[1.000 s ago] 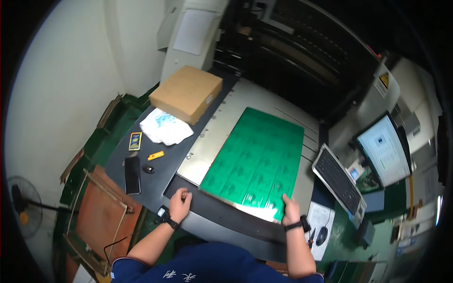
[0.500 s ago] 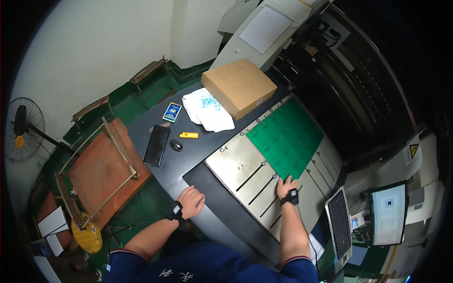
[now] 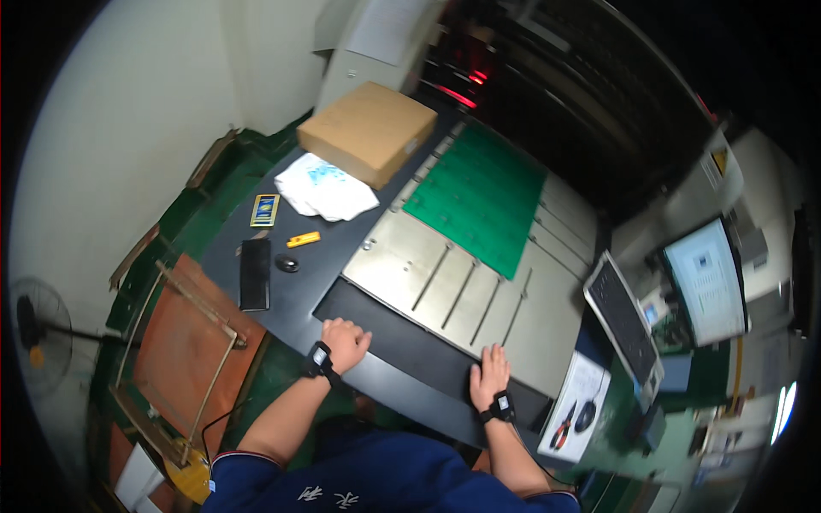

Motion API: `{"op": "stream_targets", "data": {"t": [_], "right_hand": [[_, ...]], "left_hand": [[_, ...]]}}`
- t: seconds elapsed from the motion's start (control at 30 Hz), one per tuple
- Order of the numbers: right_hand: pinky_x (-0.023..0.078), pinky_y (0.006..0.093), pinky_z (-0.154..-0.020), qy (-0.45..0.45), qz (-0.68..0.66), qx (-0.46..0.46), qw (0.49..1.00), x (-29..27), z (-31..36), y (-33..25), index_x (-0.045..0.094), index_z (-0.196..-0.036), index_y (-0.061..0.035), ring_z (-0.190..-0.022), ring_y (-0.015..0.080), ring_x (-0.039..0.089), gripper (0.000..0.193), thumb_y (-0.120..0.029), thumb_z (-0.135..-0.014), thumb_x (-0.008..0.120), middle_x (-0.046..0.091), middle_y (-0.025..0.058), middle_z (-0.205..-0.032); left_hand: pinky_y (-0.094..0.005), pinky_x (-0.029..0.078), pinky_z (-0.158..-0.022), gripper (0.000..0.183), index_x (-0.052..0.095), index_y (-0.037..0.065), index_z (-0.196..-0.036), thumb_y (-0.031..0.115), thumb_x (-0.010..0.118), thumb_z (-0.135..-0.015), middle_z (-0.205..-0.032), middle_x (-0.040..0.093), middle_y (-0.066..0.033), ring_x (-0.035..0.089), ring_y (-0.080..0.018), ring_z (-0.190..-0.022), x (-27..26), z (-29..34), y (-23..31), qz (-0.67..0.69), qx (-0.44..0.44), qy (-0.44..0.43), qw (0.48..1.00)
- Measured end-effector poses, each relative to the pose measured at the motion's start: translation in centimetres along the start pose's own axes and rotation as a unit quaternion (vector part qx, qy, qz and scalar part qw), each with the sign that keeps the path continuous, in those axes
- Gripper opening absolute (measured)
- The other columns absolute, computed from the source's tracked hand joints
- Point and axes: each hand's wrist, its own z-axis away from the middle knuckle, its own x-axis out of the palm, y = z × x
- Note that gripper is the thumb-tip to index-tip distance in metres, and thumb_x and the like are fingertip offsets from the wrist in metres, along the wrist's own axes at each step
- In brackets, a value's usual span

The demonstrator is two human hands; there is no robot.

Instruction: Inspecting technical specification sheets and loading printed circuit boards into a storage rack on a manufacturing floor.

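Note:
My left hand rests on the front edge of the dark table. Its fingers are curled in, and I see nothing in them. My right hand lies with stretched fingers at the front edge of a slotted metal plate, holding nothing. A green board lies flat on this plate, beyond my right hand and apart from it. Each wrist carries a black strapped device.
Left on the table are a cardboard box, white cloth or bag, blue-yellow packet, orange lighter, mouse and black phone-like slab. Right stand a keyboard, monitor and pliers. Dark machinery stands behind.
My right hand has drawn back from the green board's near corner to the plate's front edge. My left hand stays at the table edge. Red lights now glow in the machine; the view has turned.

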Motion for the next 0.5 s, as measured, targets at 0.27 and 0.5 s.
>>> {"op": "stream_targets", "data": {"t": [0.27, 0.5], "right_hand": [[0.034, 0.0458, -0.099, 0.08, -0.087, 0.079, 0.99, -1.5, 11.6, 2.5, 0.057, -0.112, -0.0045, -0.121, 0.0358, 0.041, 0.033, -0.015, -0.08, 0.056, 0.048, 0.0201, -0.125], [0.037, 0.0428, -0.098, 0.205, -0.125, 0.24, 0.941, -2.4, 25.3, 3.0, 0.057, -0.109, -0.0026, -0.117, 0.0352, 0.045, 0.031, -0.014, -0.081, 0.056, 0.052, 0.0191, -0.12]], "left_hand": [[-0.0456, 0.044, -0.061, 0.039, 0.06, 0.005, -0.057, 0.036, 0.055, -0.079, -0.063, 0.059, -0.0172, 0.058, -0.036, -0.063, 1.8, -2.6, -1.2, -0.071, 0.025, -0.088, 0.993], [-0.0458, 0.046, -0.061, 0.038, 0.062, 0.0, -0.066, 0.036, 0.055, -0.077, -0.07, 0.059, -0.0233, 0.059, -0.0392, -0.065, 1.8, -3.0, -2.8, -0.108, -0.011, -0.179, 0.978]]}}
